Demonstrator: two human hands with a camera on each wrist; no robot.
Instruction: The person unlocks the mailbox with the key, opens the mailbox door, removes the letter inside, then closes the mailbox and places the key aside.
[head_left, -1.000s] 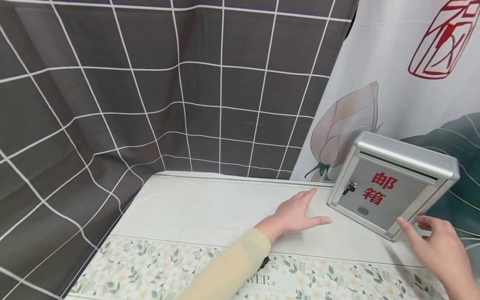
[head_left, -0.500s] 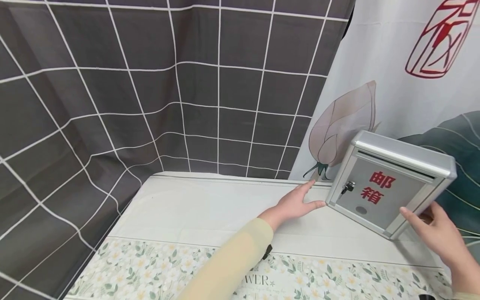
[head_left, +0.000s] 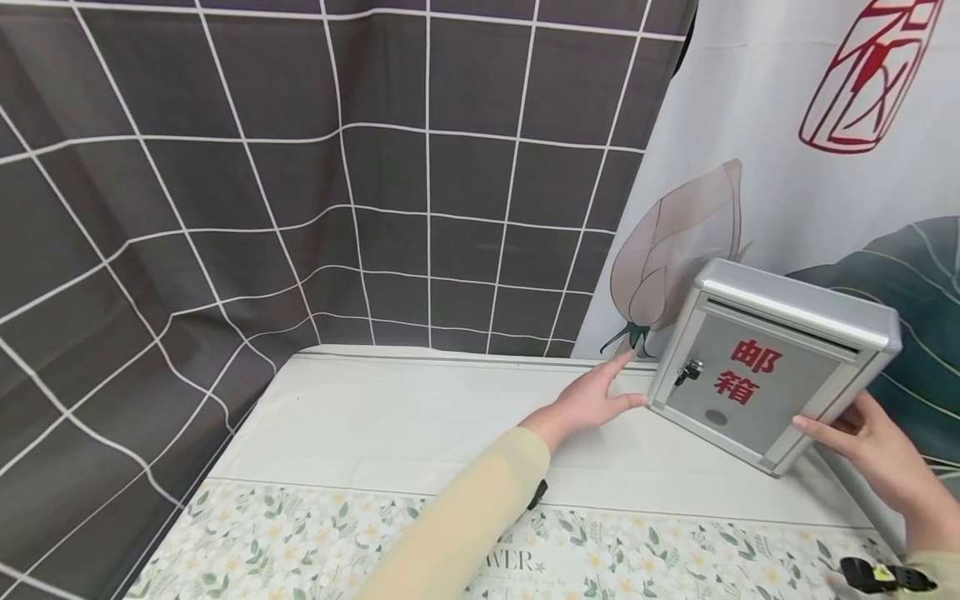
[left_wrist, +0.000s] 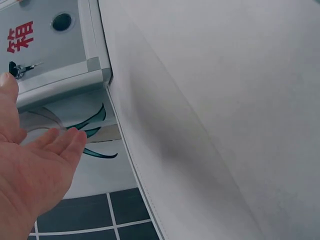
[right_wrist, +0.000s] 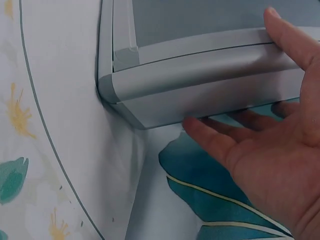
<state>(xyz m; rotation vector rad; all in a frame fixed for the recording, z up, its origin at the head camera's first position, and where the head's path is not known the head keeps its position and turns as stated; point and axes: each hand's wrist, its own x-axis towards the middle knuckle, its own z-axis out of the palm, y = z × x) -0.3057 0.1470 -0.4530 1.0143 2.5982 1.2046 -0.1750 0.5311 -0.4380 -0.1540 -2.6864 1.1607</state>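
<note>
A silver metal mailbox (head_left: 802,379) with red characters stands upright at the far right of the table, a key lock (head_left: 688,372) on its door. My right hand (head_left: 873,442) grips its right side. In the right wrist view, the thumb of that hand (right_wrist: 280,155) lies on the front frame and the fingers reach the rear edge. My left hand (head_left: 588,397) is spread, its thumb by the box's lower left corner. The left wrist view shows the left hand (left_wrist: 40,170) with straight fingers beside the box; whether it touches is unclear.
The table has a white cloth (head_left: 420,417) with a floral band (head_left: 300,533) along the front. Behind hangs a dark checked curtain (head_left: 390,183). A white curtain with a printed bud (head_left: 667,242) hangs close behind the mailbox.
My right hand has moved up to the mailbox's right side, fingers going behind it. My left hand has come slightly nearer the box's left corner. The whole view has shifted a little.
</note>
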